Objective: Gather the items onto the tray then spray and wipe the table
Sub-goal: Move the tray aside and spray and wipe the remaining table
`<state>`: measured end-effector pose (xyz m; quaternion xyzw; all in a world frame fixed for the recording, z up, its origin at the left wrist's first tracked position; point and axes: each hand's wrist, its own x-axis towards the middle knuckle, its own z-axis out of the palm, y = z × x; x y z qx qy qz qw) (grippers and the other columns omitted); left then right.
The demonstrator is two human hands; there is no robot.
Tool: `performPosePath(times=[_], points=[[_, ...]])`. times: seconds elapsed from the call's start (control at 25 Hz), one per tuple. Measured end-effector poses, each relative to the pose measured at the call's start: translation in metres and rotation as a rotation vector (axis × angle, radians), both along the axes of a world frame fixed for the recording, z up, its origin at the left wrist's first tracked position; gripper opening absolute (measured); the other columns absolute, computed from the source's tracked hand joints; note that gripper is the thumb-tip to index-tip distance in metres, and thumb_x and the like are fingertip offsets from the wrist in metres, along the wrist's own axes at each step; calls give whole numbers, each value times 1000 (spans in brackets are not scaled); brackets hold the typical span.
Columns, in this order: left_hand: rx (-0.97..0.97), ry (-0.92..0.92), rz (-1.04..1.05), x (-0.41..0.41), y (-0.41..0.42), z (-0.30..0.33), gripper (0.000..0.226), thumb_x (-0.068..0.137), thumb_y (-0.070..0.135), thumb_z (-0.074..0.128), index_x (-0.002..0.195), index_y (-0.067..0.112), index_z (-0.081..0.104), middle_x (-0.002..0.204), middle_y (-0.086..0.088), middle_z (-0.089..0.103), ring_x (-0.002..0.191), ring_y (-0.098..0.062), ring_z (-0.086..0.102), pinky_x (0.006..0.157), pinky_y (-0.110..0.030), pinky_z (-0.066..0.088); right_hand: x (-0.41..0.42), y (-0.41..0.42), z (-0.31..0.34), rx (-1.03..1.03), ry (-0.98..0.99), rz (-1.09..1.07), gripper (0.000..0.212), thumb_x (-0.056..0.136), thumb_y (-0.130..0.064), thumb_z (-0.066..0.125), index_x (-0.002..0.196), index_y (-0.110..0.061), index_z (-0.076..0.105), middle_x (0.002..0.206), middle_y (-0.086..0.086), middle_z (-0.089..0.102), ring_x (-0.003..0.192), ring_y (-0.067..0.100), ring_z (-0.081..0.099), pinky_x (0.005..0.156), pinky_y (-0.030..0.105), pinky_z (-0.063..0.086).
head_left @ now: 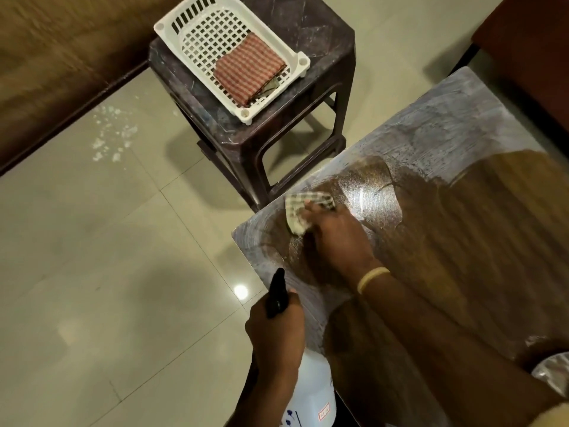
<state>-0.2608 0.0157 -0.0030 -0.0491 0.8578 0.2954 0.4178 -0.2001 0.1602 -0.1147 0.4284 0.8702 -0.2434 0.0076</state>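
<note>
Nearest the camera, the left hand [274, 334] grips the neck of a white plastic spray bottle [311, 392] with a black trigger head [277, 295], its fingers curled round the trigger assembly; the bottle hangs just off the near-left edge of the table. Beyond it, the right hand [335, 232], with a pale band on the wrist, presses a crumpled cream-and-dark checked cloth [303, 211] onto the glossy brown wood-grain table [477, 241]; the fingers are bunched over the cloth, which lies near the table's left corner. Grey, streaky film covers the far and left margins of the table, while the middle and right show bare shining wood. Well apart on a dark brown plastic stool [308, 124] sits a white perforated plastic tray [197, 29] holding a folded red-and-white checked cloth [249, 69], with a small item partly hidden beneath its near edge.

Step in hand: wiping, with gathering and spraying apparently complete. Judged progress: late, roughly half the wetted surface cleared. The next move calls for carrying the cloth through the remaining film along the left edge and far corner, keeping firm downward pressure and overlapping strokes.
</note>
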Motion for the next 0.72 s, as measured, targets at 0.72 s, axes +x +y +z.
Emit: performPosePath(times=[0.72], points=[[60, 152, 61, 0, -2, 4, 17, 91, 25, 60, 78, 35, 64, 80, -1, 72, 75, -33, 69, 81, -48, 57, -44, -38, 4, -79, 148, 564, 50, 84, -6, 64, 131, -23, 60, 140, 0, 56, 112, 35, 52, 81, 43, 48]])
